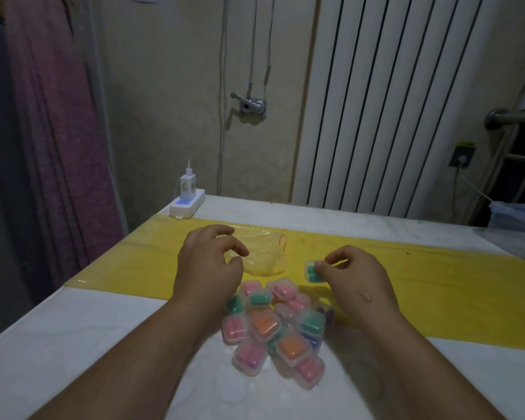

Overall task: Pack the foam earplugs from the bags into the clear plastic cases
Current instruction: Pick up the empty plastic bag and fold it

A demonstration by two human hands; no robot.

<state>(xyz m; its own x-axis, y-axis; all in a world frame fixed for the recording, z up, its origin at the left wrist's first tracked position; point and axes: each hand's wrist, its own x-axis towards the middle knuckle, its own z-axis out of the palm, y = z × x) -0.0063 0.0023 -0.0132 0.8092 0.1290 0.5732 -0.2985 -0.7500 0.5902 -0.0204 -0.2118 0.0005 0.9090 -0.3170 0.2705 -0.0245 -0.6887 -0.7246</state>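
White bench crossed by a yellow plastic strip carries a heap of small clear plastic cases filled with pink, green and orange foam earplugs. Just beyond the heap, the right hand pinches a clear case of green earplugs. The left hand curls over a crumpled clear plastic bag; I cannot tell whether it grips it.

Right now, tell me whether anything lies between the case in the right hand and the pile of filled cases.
Nothing visible does. The right hand pinches the green-filled case beside the pile of filled cases; only a strip of bare yellow sheet separates them.
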